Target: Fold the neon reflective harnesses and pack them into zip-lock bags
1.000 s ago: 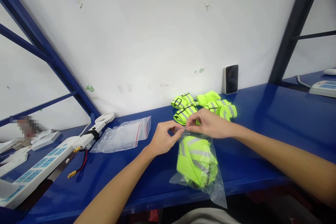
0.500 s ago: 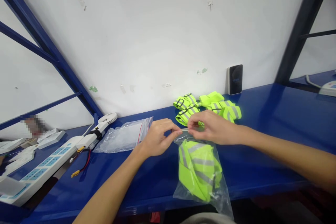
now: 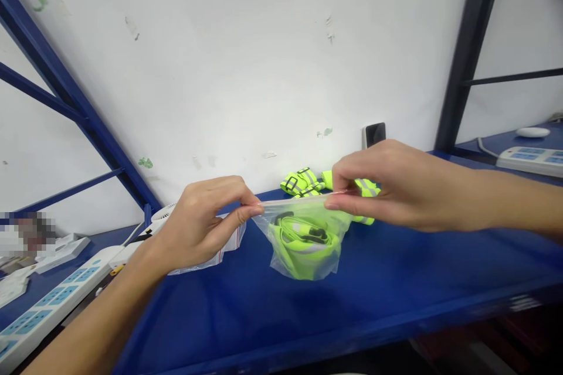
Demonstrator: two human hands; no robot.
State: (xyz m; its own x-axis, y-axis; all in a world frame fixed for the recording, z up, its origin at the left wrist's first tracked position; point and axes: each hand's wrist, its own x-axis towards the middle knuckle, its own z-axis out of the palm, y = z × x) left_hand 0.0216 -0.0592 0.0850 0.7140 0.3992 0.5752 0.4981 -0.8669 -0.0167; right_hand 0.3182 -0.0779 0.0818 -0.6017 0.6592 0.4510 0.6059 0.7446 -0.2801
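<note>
A clear zip-lock bag (image 3: 281, 263) hangs from both hands, its top edge stretched between them. Inside it is a rolled fluorescent yellow reflective strap (image 3: 303, 252) with grey bands and black buckles. My left hand (image 3: 206, 222) pinches the bag's upper left corner between thumb and fingers. At the upper right part of the same edge, my right hand (image 3: 387, 187) has a similar pinch. More yellow reflective straps (image 3: 299, 181) lie behind the bag, partly covered by it and by my right hand.
Flat clear bags (image 3: 231, 246) lie beyond my left hand on the blue table (image 3: 246, 316). A white power strip (image 3: 57, 299) and a white fan (image 3: 163, 212) are at the left. A phone-like device (image 3: 375, 133) leans against the wall. Another power strip (image 3: 532, 158) is at the right.
The bag has been lifted and turned, so its filled part hangs over the table away from me. My hands have moved apart along its top edge. The camera view has shifted.
</note>
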